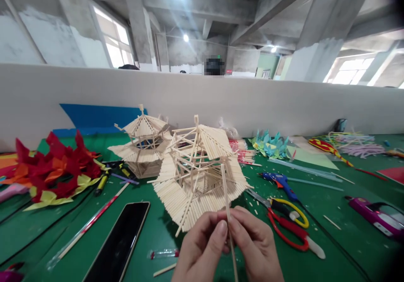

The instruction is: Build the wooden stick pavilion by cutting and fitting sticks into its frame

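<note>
A thin stick point(227, 208) stands nearly upright at bottom centre, its long axis leaning slightly, top end touching the roof edge of the near pagoda point(198, 174). Both hands pinch it low down: the left hand point(202, 248) with thumb and forefinger closed on it from the left, the right hand point(257, 248) closed on it from the right, so the pagoda lies just beyond and above the fingers. A second pagoda point(143, 147) stands behind. Scissors point(290, 223) and a glue gun point(280, 183) lie right, a phone point(121, 240) left, on the green table point(331, 248).
</note>
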The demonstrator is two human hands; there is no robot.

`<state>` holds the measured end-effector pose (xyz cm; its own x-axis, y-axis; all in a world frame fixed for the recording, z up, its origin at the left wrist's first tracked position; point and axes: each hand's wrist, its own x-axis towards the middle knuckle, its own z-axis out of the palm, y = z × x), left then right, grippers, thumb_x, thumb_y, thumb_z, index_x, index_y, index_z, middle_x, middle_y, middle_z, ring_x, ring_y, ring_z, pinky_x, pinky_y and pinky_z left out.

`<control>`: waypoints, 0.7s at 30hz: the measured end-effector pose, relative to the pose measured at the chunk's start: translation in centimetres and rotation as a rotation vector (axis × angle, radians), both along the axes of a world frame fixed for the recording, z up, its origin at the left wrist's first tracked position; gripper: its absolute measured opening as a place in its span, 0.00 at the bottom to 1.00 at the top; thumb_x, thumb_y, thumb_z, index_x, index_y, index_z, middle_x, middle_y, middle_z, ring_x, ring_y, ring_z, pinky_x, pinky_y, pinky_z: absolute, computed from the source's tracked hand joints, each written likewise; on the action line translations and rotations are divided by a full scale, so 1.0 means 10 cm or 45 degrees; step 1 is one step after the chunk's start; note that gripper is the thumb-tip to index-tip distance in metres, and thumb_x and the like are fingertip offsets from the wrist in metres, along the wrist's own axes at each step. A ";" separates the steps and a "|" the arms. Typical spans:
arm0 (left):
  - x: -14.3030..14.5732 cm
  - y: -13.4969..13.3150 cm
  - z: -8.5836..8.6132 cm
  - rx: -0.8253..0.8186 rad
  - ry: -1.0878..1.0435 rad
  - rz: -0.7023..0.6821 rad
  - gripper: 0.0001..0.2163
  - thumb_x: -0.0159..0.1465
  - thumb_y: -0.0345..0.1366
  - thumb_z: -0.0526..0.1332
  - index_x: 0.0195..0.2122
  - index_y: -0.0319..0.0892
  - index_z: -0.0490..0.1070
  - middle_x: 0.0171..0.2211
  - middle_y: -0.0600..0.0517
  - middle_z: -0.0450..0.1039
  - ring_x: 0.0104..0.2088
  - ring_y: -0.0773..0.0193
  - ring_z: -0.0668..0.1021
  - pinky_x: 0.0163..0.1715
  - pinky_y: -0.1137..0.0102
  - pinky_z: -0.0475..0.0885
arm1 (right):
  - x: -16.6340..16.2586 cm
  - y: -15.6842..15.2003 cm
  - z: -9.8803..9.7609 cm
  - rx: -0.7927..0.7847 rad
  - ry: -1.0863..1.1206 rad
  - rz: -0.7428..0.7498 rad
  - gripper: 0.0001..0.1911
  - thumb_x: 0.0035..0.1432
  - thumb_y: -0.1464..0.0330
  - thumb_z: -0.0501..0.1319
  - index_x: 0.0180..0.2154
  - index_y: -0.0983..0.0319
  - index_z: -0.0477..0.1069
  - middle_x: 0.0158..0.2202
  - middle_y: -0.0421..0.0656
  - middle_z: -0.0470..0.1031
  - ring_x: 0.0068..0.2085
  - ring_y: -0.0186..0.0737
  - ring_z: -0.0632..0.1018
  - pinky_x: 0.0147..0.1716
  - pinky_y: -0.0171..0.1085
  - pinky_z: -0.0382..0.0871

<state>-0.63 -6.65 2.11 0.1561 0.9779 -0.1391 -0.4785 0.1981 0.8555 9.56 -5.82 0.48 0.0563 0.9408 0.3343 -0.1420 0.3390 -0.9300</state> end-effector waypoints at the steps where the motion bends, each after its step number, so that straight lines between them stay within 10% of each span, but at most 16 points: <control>1: 0.02 0.00 -0.01 -0.042 -0.058 -0.023 0.09 0.48 0.42 0.67 0.28 0.44 0.76 0.25 0.54 0.71 0.26 0.69 0.69 0.29 0.75 0.66 | 0.03 -0.01 -0.02 0.067 -0.094 -0.015 0.10 0.55 0.65 0.57 0.28 0.56 0.77 0.20 0.38 0.64 0.23 0.32 0.67 0.21 0.30 0.61; 21: 0.11 -0.03 -0.13 -0.270 -0.286 -0.189 0.06 0.49 0.34 0.68 0.25 0.38 0.73 0.18 0.57 0.64 0.16 0.77 0.63 0.19 0.79 0.57 | 0.21 -0.11 -0.21 0.072 -0.303 0.104 0.13 0.58 0.65 0.52 0.29 0.60 0.74 0.22 0.38 0.61 0.25 0.33 0.66 0.23 0.31 0.62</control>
<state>0.42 -6.90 0.82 0.3444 0.8952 -0.2829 -0.6028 0.4418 0.6644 11.66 -6.95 -1.60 -0.1059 0.9183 0.3814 0.0492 0.3879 -0.9204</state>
